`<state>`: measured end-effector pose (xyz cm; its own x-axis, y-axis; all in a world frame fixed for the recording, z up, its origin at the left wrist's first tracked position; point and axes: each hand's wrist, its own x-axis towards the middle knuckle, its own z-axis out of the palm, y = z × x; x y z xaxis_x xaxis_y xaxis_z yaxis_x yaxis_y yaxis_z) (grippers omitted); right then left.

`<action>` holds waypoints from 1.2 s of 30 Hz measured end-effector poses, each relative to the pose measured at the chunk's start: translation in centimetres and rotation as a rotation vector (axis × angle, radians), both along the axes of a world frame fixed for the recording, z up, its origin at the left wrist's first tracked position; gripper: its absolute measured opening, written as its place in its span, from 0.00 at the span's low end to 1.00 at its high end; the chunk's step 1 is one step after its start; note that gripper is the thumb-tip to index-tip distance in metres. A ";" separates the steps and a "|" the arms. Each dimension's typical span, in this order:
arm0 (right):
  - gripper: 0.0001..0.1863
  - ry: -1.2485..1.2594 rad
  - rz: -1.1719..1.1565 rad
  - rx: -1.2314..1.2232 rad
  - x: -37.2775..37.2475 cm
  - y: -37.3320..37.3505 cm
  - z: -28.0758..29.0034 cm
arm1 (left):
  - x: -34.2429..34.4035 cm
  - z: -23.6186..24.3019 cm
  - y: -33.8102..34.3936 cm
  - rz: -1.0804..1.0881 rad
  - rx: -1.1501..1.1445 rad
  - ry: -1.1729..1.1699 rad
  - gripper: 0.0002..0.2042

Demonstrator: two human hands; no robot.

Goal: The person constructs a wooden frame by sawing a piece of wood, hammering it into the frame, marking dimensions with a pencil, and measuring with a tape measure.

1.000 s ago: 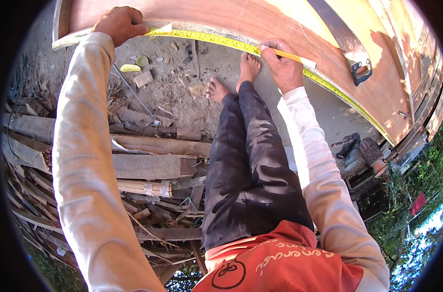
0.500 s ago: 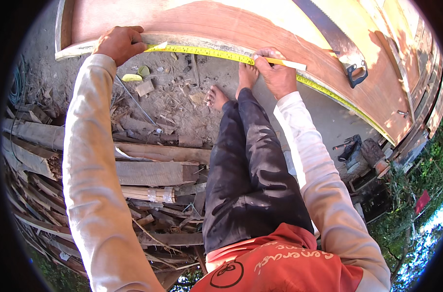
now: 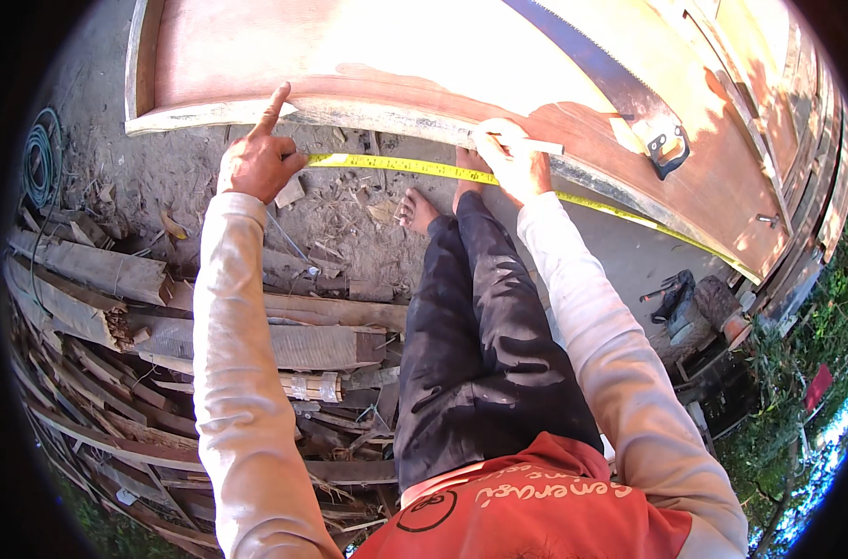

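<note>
A yellow tape measure [image 3: 396,165] stretches along the near edge of a wooden panel [image 3: 377,88] framed with a pale strip. My left hand [image 3: 259,160] has its index finger stretched toward the strip while the other fingers curl round the tape's left end. A slim pale pencil [image 3: 542,146] is pinched in my right hand [image 3: 519,160], at the panel's edge. The tape runs past my right wrist to the panel's right corner. On the panel at the right lies a handsaw [image 3: 620,79] with a dark handle.
Stacked planks and scrap wood [image 3: 256,340] lie to my left. A coiled hose [image 3: 40,163] rests on the dirt at far left. My bare feet [image 3: 419,212] stand below the panel's edge. Dark tools [image 3: 671,296] and green plants [image 3: 806,391] are at the right.
My left hand has moved right and nearer to me, off the frame strip, its index finger now extended. The tape's left part has dropped away from the edge. My right hand has shifted slightly.
</note>
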<state>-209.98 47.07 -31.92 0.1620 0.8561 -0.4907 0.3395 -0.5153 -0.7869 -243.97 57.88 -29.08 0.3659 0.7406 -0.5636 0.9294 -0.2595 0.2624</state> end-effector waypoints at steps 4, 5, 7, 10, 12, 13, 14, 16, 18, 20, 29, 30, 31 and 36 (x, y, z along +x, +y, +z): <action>0.10 -0.242 0.288 0.009 1.9 -0.1 1.4 | 1.2 3.8 -3.0 -0.001 0.050 -0.073 0.11; 0.12 -0.070 0.200 0.008 2.3 -0.5 3.4 | 1.0 5.0 -4.7 0.007 0.066 -0.056 0.11; 0.13 0.250 -0.130 0.061 3.5 -3.9 7.7 | 0.3 8.5 -8.8 0.041 0.042 -0.154 0.10; 0.21 0.453 -0.473 -0.199 6.8 -12.4 16.8 | 0.4 17.2 -13.4 0.133 -0.286 0.008 0.14; 0.21 0.384 -0.689 -0.364 7.5 -18.1 23.6 | 0.4 24.4 -16.9 0.195 -0.355 0.018 0.15; 0.22 0.365 -0.833 -0.418 8.3 -21.2 25.7 | 0.6 28.1 -18.2 0.134 -0.413 0.033 0.16; 0.24 0.345 -0.978 -0.479 9.3 -24.3 26.7 | 0.9 31.5 -19.7 0.074 -0.477 0.048 0.17; 0.29 0.251 -1.332 -0.510 13.4 -30.1 28.5 | 4.1 35.3 -22.9 -0.041 -0.557 -0.054 0.19; 0.30 0.536 -1.512 -0.399 15.8 -31.8 30.5 | 5.6 40.3 -25.7 -0.127 -0.580 -0.117 0.17; 0.32 0.837 -1.649 -0.297 19.1 -33.8 32.3 | 6.8 46.4 -27.3 -0.113 -0.559 -0.122 0.18; 0.20 0.690 -1.396 0.554 46.1 -46.9 46.1 | 12.8 55.1 -35.5 -0.126 -0.331 -0.151 0.19; 0.19 0.714 -1.374 0.597 50.6 -48.6 47.5 | 15.2 54.4 -35.7 -0.146 -0.301 -0.227 0.19; 0.19 0.729 -1.364 0.597 52.3 -49.2 48.8 | 18.2 54.9 -35.5 -0.199 -0.303 -0.124 0.18; 0.17 0.567 -1.141 0.484 58.3 -48.8 56.9 | 34.6 56.1 -37.0 -0.186 -0.257 -0.288 0.19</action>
<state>-151.69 -1.68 24.95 0.7675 0.4863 -0.4176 -0.5130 0.0753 -0.8551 -209.38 20.87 27.04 0.6499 0.4960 -0.5759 0.7519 -0.3085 0.5827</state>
